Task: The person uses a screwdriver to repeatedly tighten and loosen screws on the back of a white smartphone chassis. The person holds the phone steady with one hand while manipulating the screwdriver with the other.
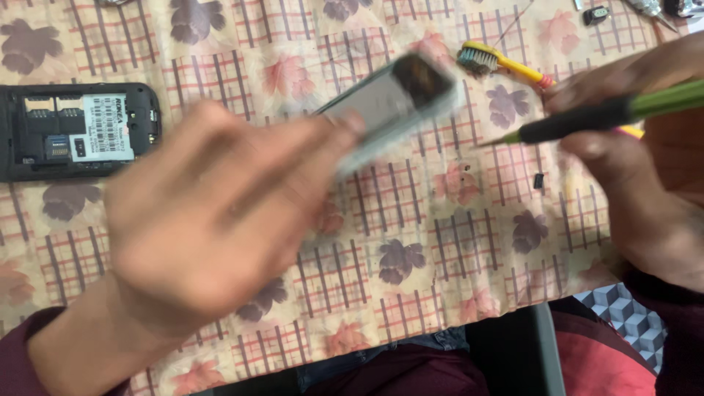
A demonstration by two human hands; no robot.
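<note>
head view | my left hand [213, 220] pinches a blurred grey phone part [392, 106] up off the leaf-patterned cloth [411, 220], tilted for access | my right hand [631, 169] grips a green-and-black screwdriver [587, 117], tip aimed at it | black phone shell [73, 132] lies open at far left | toothbrush [502, 64] near, for cleaning I judge

Desk cloth [440, 242] — tan ground, crossed by dark red and brown plaid squares, with scattered leaves in plum purple and salmon pink.
Phone body [73, 132] — black shell, white label patch.
Phone part [392, 103] — pale grey, blurred, one dark end.
Screwdriver [609, 110] — black grip, olive-green handle.
Toothbrush [502, 64] — yellow handle, orange-red near the end, bristles grey and soiled.
Sleeve [18, 352] — maroon.
Floor tile [631, 315] — grey-blue cube pattern.
</note>
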